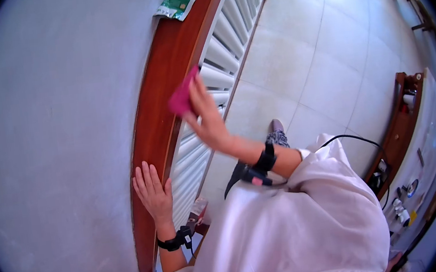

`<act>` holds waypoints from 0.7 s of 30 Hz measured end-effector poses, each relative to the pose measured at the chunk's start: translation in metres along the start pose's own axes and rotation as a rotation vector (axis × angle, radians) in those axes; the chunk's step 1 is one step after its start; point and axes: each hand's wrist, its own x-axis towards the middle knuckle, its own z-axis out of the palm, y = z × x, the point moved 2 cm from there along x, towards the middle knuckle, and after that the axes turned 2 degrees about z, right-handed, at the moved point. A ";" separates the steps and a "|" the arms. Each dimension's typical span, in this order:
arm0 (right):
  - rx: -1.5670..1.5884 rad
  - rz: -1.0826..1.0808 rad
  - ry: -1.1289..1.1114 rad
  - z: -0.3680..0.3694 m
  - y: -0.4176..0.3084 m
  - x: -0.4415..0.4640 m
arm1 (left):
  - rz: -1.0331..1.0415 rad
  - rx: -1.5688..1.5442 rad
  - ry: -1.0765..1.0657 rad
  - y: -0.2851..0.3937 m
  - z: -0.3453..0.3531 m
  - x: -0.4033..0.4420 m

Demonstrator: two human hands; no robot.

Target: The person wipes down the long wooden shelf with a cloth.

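Right hand (208, 117) is gripping a pink cloth (182, 98) near the frame's centre. Left hand (154, 193), lower left, is lying flat on the brown ledge (160, 70)

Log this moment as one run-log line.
left hand: palm down on wooden ledge | right hand: holding pink cloth at ledge edge | farther along ledge: green-and-white packaging

Glare top right, edges bowed, perhaps soft

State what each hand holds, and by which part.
The right hand holds a pink cloth by the side nearest its palm; the exact contact is blurred. The left hand holds nothing.
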 end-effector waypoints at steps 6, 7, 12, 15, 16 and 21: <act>-0.055 -0.012 0.276 -0.018 0.023 0.079 | 0.003 -0.013 0.015 0.003 -0.003 0.003; -0.033 -0.011 0.268 -0.010 0.018 0.065 | 0.014 -0.026 0.031 0.003 -0.003 0.003; 0.100 0.086 0.011 0.039 -0.036 -0.066 | -0.002 -0.013 0.053 0.008 -0.009 0.006; 0.095 0.058 -0.079 0.039 -0.035 -0.083 | -0.009 -0.041 0.050 0.007 -0.011 0.007; 0.066 0.035 -0.034 0.034 -0.028 -0.073 | -0.006 -0.029 0.067 0.007 -0.012 0.007; 0.220 0.164 0.144 0.009 -0.007 0.012 | -0.024 -0.089 0.166 0.002 -0.009 0.000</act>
